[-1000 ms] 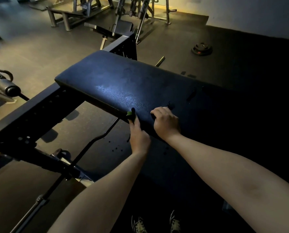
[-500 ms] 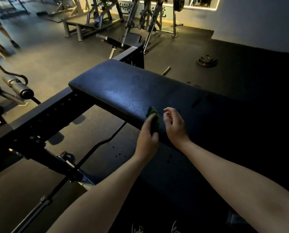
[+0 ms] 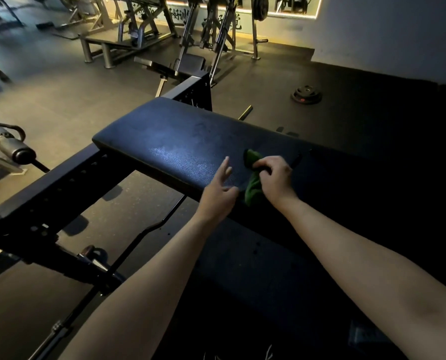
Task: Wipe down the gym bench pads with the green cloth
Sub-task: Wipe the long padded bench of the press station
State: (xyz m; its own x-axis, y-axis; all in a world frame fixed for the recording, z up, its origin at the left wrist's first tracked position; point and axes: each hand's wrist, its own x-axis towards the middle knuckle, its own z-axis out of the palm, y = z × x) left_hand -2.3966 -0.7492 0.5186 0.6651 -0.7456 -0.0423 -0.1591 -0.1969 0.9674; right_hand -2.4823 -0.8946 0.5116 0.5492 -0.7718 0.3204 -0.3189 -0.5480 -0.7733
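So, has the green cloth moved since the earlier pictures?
Yes. The green cloth has gone from the near edge of the bench pad up onto its top, and from the left hand into the right hand.

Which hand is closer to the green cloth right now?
Right. The right hand grips the cloth. The left hand is open just to the left of it, holding nothing.

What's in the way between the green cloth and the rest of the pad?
Nothing on the lit pad top. The right hand grips the green cloth on it; only the open left hand hangs just left of the cloth, at the near edge.
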